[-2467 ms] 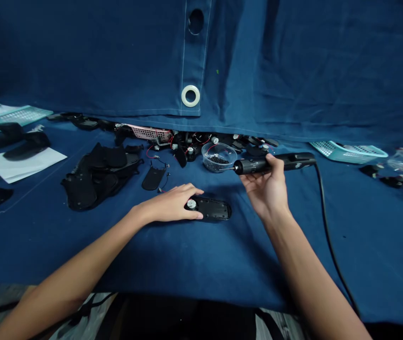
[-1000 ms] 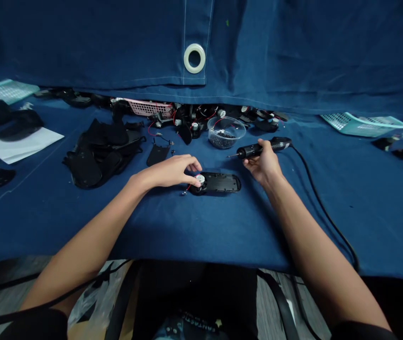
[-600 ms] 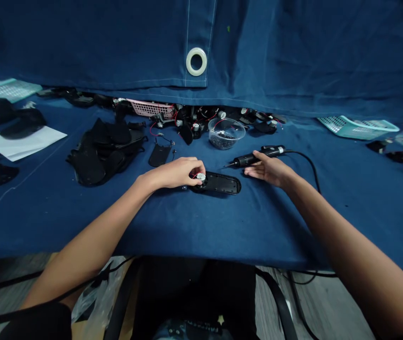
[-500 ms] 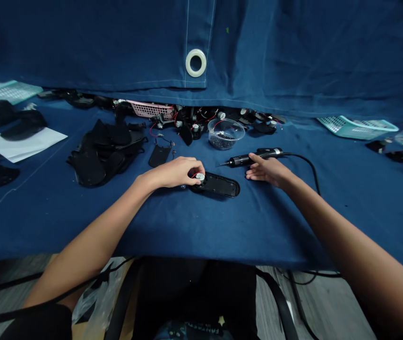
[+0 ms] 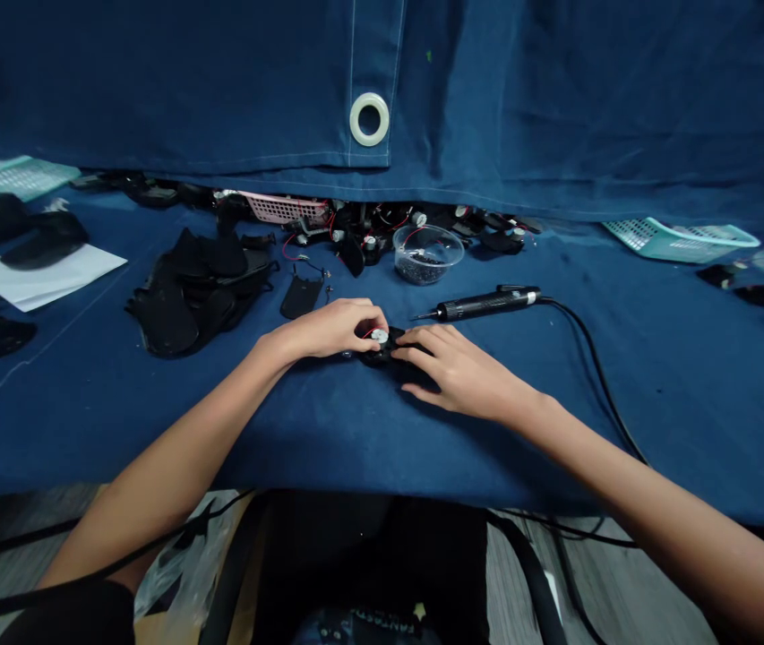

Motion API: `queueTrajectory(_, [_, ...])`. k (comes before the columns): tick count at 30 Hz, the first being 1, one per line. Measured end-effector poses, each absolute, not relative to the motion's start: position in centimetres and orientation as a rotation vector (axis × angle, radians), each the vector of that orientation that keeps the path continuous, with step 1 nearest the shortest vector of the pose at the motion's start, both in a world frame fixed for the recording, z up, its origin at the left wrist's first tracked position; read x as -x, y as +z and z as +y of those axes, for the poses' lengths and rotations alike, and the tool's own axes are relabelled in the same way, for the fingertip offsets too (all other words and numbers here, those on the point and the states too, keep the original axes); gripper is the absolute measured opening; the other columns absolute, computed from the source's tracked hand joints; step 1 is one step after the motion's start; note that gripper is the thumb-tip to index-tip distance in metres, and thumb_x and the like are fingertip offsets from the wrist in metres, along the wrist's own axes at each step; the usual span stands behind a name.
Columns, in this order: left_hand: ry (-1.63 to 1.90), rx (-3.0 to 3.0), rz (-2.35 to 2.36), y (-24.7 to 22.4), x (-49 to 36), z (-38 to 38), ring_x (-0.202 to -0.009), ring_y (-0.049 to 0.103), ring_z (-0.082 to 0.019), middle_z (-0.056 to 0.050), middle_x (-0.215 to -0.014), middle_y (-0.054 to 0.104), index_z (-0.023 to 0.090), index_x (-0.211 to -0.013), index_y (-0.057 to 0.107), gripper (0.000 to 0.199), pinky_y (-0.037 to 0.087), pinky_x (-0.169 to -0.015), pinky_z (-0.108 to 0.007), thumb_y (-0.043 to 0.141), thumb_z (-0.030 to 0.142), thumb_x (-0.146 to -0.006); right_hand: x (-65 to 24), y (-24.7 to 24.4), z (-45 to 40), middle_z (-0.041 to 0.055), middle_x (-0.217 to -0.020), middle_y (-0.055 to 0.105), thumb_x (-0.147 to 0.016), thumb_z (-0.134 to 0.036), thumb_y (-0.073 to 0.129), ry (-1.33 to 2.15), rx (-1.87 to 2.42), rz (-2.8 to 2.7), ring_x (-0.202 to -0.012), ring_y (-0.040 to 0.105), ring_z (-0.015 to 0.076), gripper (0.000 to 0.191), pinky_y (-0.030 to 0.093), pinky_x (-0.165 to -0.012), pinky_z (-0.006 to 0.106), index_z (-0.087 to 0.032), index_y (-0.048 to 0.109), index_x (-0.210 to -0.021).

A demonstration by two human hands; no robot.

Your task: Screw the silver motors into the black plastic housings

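My left hand (image 5: 341, 327) is closed, thumb and fingers pinching a small round white motor (image 5: 380, 337) with a red wire at the left end of a black plastic housing (image 5: 376, 358). Over the rest of that housing lies my right hand (image 5: 445, 369), palm down, its curved fingers gripping it from above and hiding most of it. Just behind the right hand, a black electric screwdriver (image 5: 485, 305) rests on the blue cloth, bit pointing left.
Behind the hands stands a clear plastic tub (image 5: 428, 260) of small dark screws. A flat black part (image 5: 301, 296) with wires and a pile of black housings (image 5: 200, 287) lie to the left. Wired parts surround a pink basket (image 5: 287, 209); a teal basket (image 5: 681, 242) is at right. The screwdriver cord (image 5: 589, 358) trails right.
My right hand has let go of the electric screwdriver and moved left onto the black housing. The screwdriver now lies on the cloth. My left hand stays on the motor.
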State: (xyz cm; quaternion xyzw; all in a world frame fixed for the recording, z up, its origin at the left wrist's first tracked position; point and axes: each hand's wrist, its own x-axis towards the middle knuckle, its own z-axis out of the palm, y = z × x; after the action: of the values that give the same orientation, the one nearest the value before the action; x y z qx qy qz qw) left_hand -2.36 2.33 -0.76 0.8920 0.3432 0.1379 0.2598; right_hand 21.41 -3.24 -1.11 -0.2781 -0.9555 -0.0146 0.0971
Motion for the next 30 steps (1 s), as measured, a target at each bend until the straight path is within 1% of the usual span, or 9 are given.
queueTrajectory(3, [0.372,-2.438,0.910,-0.8,2.4,2.5,-0.084,0.057,-0.015,-0.002,-0.097,0.062,0.019,-0.101,0.063,0.021,0.040,-0.075,-0.025,0.058,0.030,-0.084,-21.3,-1.4,-3.1,0.0123,-0.125,0.054,-0.089,-0.025,0.052,-0.104,0.828,-2.878,-0.116,0.050,0.0261,0.038,0.043,-0.098,0.044,-0.015,0.053,-0.126])
queueTrajectory(7, [0.380,-2.458,0.843,-0.9,2.5,2.7,-0.085,0.057,-0.015,-0.003,-0.096,0.063,0.019,-0.102,0.064,0.021,0.040,-0.076,-0.025,0.057,0.028,-0.085,-21.5,-1.5,-3.2,0.0116,-0.128,0.055,-0.091,-0.015,0.043,-0.163,0.827,-2.881,-0.116,0.052,0.0242,0.040,0.045,-0.097,0.042,-0.016,0.052,-0.130])
queueTrajectory(13, [0.381,-2.455,0.796,-0.9,2.7,3.0,-0.087,0.057,-0.016,-0.002,-0.098,0.063,0.020,-0.103,0.064,0.022,0.040,-0.077,-0.025,0.057,0.028,-0.085,-22.0,-1.8,-3.0,0.0104,-0.131,0.055,-0.092,-0.015,0.042,-0.123,0.805,-2.882,-0.118,0.053,0.0224,0.040,0.046,-0.098,0.041,-0.017,0.052,-0.131])
queueTrajectory(18, [0.363,-2.448,0.819,-0.9,2.6,3.0,-0.087,0.057,-0.016,-0.003,-0.098,0.063,0.020,-0.104,0.064,0.022,0.040,-0.077,-0.026,0.056,0.029,-0.084,-22.3,-1.9,-2.8,0.0113,-0.132,0.054,-0.092,-0.014,0.044,-0.084,0.785,-2.855,-0.122,0.052,0.0224,0.042,0.045,-0.100,0.042,-0.018,0.052,-0.132])
queueTrajectory(24, [0.362,-2.413,0.894,-0.7,2.4,2.6,-0.086,0.058,-0.016,-0.002,-0.099,0.064,0.021,-0.103,0.063,0.023,0.042,-0.076,-0.026,0.057,0.030,-0.083,-22.1,-1.3,-2.9,0.0105,-0.131,0.055,-0.091,-0.014,0.043,-0.110,0.802,-2.881,-0.119,0.054,0.0224,0.041,0.046,-0.100,0.041,-0.018,0.053,-0.131])
queueTrajectory(26, [0.371,-2.390,0.900,-0.5,2.3,2.2,-0.093,0.059,-0.017,-0.003,-0.106,0.063,0.022,-0.110,0.062,0.029,0.042,-0.082,-0.027,0.058,0.032,-0.082,-22.0,-1.3,-2.8,0.0100,-0.132,0.054,-0.091,-0.014,0.043,-0.116,0.803,-2.887,-0.119,0.054,0.0224,0.042,0.045,-0.100,0.041,-0.018,0.053,-0.132])
queueTrajectory(28, [0.377,-2.378,0.878,-0.5,2.1,1.8,-0.105,0.057,-0.019,-0.003,-0.117,0.060,0.024,-0.121,0.056,0.042,0.041,-0.091,-0.028,0.061,0.034,-0.081,-22.0,-1.3,-2.8,0.0096,-0.133,0.053,-0.091,-0.013,0.043,-0.103,0.808,-2.884,-0.120,0.053,0.0223,0.042,0.045,-0.101,0.042,-0.018,0.053,-0.131])
queueTrajectory(30, [0.368,-2.370,0.874,-0.5,1.8,1.5,-0.113,0.053,-0.021,-0.005,-0.125,0.057,0.024,-0.130,0.050,0.054,0.039,-0.096,-0.030,0.064,0.036,-0.079,-21.8,-1.4,-2.9,0.0092,-0.134,0.053,-0.090,-0.013,0.045,-0.072,0.816,-2.864,-0.121,0.053,0.0220,0.042,0.044,-0.101,0.042,-0.020,0.052,-0.131])
